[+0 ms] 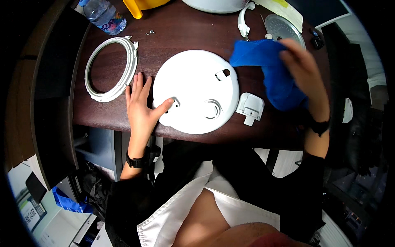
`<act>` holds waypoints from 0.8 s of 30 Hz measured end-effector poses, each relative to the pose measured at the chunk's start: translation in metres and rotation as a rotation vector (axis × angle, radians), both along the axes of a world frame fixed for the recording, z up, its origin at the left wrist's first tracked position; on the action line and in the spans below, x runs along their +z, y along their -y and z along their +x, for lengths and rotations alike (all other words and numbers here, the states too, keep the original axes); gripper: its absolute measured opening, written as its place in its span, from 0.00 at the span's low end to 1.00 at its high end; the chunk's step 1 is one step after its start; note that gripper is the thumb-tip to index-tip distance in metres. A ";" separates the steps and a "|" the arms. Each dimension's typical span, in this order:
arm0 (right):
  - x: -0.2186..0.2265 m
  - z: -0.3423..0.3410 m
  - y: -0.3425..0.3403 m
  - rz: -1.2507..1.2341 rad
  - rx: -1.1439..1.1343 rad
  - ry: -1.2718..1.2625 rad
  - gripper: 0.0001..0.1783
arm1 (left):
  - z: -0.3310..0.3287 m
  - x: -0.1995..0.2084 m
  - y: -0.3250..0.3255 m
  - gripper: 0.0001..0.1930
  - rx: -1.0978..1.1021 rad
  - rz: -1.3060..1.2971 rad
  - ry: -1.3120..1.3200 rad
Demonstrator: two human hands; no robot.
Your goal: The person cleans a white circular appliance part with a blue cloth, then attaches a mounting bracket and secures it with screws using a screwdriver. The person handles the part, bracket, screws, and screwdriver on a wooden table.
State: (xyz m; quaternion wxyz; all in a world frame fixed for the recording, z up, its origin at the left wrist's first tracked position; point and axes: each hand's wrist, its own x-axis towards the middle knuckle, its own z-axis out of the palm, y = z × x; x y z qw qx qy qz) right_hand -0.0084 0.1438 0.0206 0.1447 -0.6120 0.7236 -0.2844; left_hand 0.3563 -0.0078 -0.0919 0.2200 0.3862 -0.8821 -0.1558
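Note:
A round white plastic lid (pixel 187 82) lies on the dark table, with a small slot at its upper right and a round fitting low on it. My left hand (pixel 142 105) has its fingers spread beside the lid's left edge, and its thumb rests on the lid. My right hand (pixel 303 68), blurred by motion, is over the right part of a crumpled blue cloth (pixel 276 78). Whether its fingers grip the cloth is unclear. Between lid and cloth sits a small white plastic piece (pixel 250 108) with a tab.
A white ring (pixel 91 71) lies left of my left hand. Farther back are a water bottle (pixel 103 17), a yellow handled container (pixel 146 3), a white appliance part (pixel 216 5), a white curved handle (pixel 242 24), a perforated metal disc (pixel 282 25) and tiny bits (pixel 151 31).

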 end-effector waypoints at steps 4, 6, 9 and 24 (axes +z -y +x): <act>0.026 -0.025 -0.049 -0.451 -0.302 0.422 0.18 | -0.005 0.004 0.000 0.38 -0.048 0.051 -0.066; 0.043 -0.044 -0.077 -0.565 -0.336 0.523 0.17 | -0.010 0.011 -0.004 0.33 -0.043 0.048 -0.071; 0.055 -0.078 -0.121 -0.738 -0.404 0.547 0.16 | -0.018 0.018 -0.006 0.31 0.011 0.093 -0.100; 0.004 -0.181 -0.189 -0.182 -0.841 0.064 0.25 | -0.060 0.054 0.002 0.20 -0.039 0.051 0.065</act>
